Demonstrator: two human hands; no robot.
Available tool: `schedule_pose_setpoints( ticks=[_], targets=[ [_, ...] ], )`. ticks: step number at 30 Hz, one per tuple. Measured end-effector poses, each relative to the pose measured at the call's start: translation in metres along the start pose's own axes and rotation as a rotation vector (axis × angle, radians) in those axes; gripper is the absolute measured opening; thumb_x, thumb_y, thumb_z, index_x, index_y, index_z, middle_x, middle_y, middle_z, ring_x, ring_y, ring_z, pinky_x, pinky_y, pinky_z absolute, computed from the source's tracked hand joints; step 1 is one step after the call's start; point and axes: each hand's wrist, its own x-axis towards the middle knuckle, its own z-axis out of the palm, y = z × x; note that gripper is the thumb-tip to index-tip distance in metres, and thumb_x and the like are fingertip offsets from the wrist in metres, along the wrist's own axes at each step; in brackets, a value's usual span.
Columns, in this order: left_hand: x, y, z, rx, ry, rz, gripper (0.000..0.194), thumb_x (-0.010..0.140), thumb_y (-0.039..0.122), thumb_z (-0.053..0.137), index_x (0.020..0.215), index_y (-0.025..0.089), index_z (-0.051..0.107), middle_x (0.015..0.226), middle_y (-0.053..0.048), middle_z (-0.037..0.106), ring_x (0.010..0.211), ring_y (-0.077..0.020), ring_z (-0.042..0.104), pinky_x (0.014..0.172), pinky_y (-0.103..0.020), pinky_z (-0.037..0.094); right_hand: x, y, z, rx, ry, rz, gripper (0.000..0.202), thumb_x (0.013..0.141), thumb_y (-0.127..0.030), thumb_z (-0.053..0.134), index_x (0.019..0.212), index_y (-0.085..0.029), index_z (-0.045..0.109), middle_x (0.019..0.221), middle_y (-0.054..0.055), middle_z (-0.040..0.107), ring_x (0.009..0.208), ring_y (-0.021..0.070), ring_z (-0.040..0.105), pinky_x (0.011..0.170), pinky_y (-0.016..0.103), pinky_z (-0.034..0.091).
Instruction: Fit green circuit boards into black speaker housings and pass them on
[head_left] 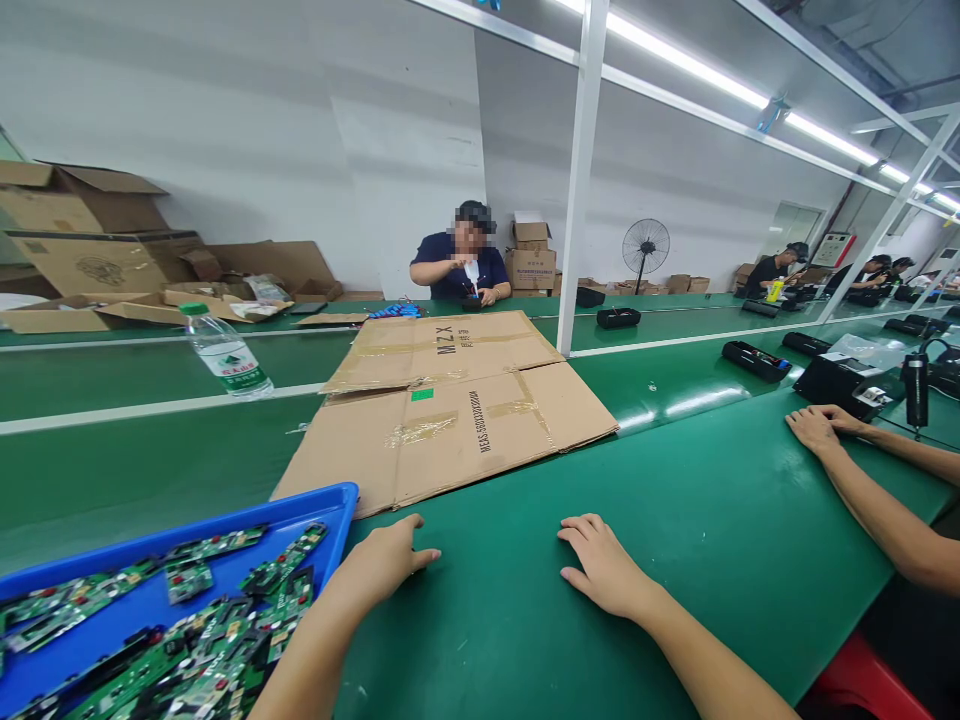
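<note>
My left hand [388,560] rests at the green tabletop [480,640], its thumb and fingers apart and nothing in them. Just left of it, partly behind my forearm, is a blue tray [346,505] with several green circuit boards [217,640] lying loose in it. To the right, my right hand [604,568] lies on the same green surface, fingers stretched out and holding nothing. Beyond both hands, flattened cardboard [450,425] with printed letters and tape covers part of the bench.
A water bottle [225,350] with a green cap leans at the left. A co-worker's hands [821,425] rest by a black device [840,385] at the right. Across the bench sits another person [431,265]. A white post [581,200] rises behind the cardboard.
</note>
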Motion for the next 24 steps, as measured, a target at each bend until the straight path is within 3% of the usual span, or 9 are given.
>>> schedule_pose_setpoints(
  ticks=[9, 19, 24],
  targets=[
    [0.0005, -0.0026, 0.0022, -0.046, -0.033, 0.061, 0.057, 0.074, 0.036, 0.05, 0.124, 0.009, 0.045, 0.095, -0.015, 0.067, 0.08, -0.0273, 0.064, 0.065, -0.031, 0.046, 0.0008, 0.002, 0.0015, -0.01, -0.004, -0.004, 0.041, 0.083, -0.029, 0.051, 0.123, -0.022, 0.046, 0.128, 0.007, 0.045, 0.118, 0.0258, 0.036, 0.097, 0.042, 0.035],
    [-0.0035, 0.0022, 0.0008, -0.107, -0.054, 0.092, 0.057, 0.07, 0.03, 0.05, 0.124, 0.013, 0.044, 0.112, -0.016, 0.062, 0.095, -0.0247, 0.061, 0.074, -0.028, 0.047, 0.0003, 0.0017, 0.0012, -0.002, -0.005, 0.001, 0.041, 0.084, -0.03, 0.051, 0.124, -0.022, 0.046, 0.128, 0.006, 0.045, 0.119, 0.025, 0.035, 0.097, 0.042, 0.036],
    [-0.003, 0.0025, 0.0013, -0.077, -0.067, 0.09, 0.057, 0.071, 0.033, 0.048, 0.124, 0.011, 0.044, 0.099, -0.014, 0.066, 0.087, -0.0258, 0.063, 0.069, -0.03, 0.047, 0.0003, 0.0011, 0.0002, 0.0, -0.012, 0.001, 0.041, 0.084, -0.03, 0.051, 0.124, -0.022, 0.046, 0.129, 0.007, 0.045, 0.119, 0.0253, 0.035, 0.097, 0.042, 0.035]
  ],
)
